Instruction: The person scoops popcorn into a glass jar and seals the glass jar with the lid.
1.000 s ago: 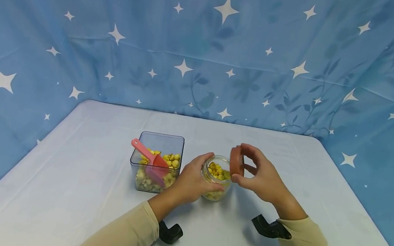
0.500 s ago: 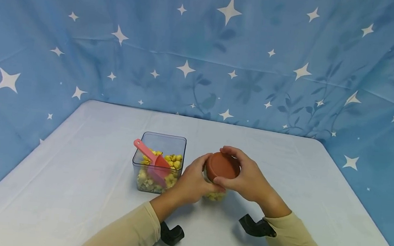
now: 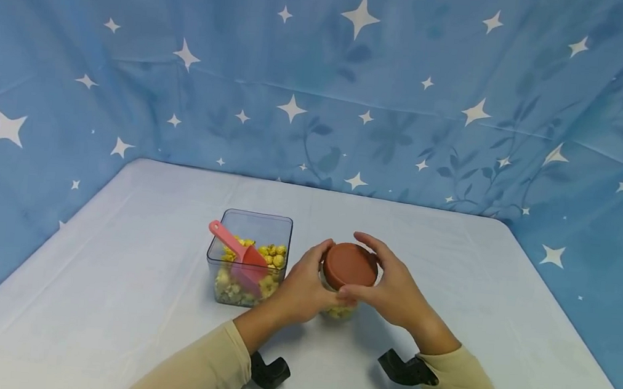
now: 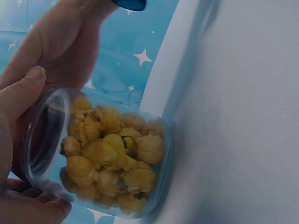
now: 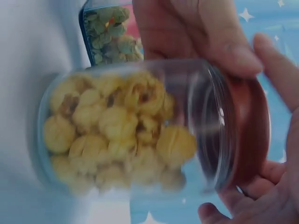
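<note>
A clear jar point(image 3: 339, 312) stands on the table, partly filled with yellow popcorn point(image 5: 107, 126). Its reddish-brown lid point(image 3: 351, 266) sits flat over the mouth. My left hand point(image 3: 300, 286) grips the jar from the left, close under the lid. From the right, my right hand point(image 3: 400, 292) curls round the lid's edge, thumb at the front and fingers behind; its index finger is lifted a little off the rim. In the right wrist view the lower fingers point(image 5: 268, 175) lie against the lid's side.
Left of the jar stands a clear square container point(image 3: 257, 212) of popcorn. A pink scoop point(image 3: 226, 238) leans in it, handle over the rim. The white table point(image 3: 115, 276) meets a blue starred cloth point(image 3: 324, 53) at the back. Black camera mounts point(image 3: 268, 373) sit under both wrists.
My right hand brought the lid, held on edge beside the jar, left and down onto the jar's mouth. Its fingers have since spread slightly. My left hand has stayed on the jar.
</note>
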The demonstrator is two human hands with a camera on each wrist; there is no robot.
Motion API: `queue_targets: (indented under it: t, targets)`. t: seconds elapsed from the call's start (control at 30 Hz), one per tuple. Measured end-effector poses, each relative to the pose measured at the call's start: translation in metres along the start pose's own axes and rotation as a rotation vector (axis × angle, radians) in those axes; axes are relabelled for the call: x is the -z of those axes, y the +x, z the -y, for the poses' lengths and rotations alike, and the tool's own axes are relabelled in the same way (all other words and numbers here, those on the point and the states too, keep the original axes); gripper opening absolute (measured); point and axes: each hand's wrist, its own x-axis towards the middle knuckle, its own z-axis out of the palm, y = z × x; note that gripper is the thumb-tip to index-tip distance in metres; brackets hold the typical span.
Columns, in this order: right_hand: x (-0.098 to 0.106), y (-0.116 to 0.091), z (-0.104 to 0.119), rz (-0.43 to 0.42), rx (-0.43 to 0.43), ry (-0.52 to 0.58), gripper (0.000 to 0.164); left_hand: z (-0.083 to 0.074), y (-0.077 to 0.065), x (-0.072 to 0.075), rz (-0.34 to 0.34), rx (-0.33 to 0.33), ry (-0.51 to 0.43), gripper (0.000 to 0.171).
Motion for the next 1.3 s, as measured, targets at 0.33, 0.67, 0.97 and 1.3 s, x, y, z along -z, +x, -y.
queue_targets:
  t: [0.33, 0.67, 0.97, 1.3]
  targets:
    - [0.016, -0.018, -0.028, 0.005, 0.108, 0.125, 0.06, -0.013, 0.003, 0.001, -0.034, -0.015, -0.032, 0.113]
    - [-0.001, -0.016, -0.032, 0.018, -0.055, 0.149, 0.09, -0.019, 0.012, -0.009, -0.045, -0.011, 0.068, 0.113]
    - [-0.014, -0.011, -0.029, 0.007, -0.087, 0.17, 0.088, -0.021, 0.014, -0.011, -0.055, -0.008, 0.113, 0.103]
    - [-0.016, -0.012, -0.029, -0.006, -0.079, 0.124, 0.083, -0.017, 0.016, -0.003, 0.051, -0.065, 0.083, 0.09]
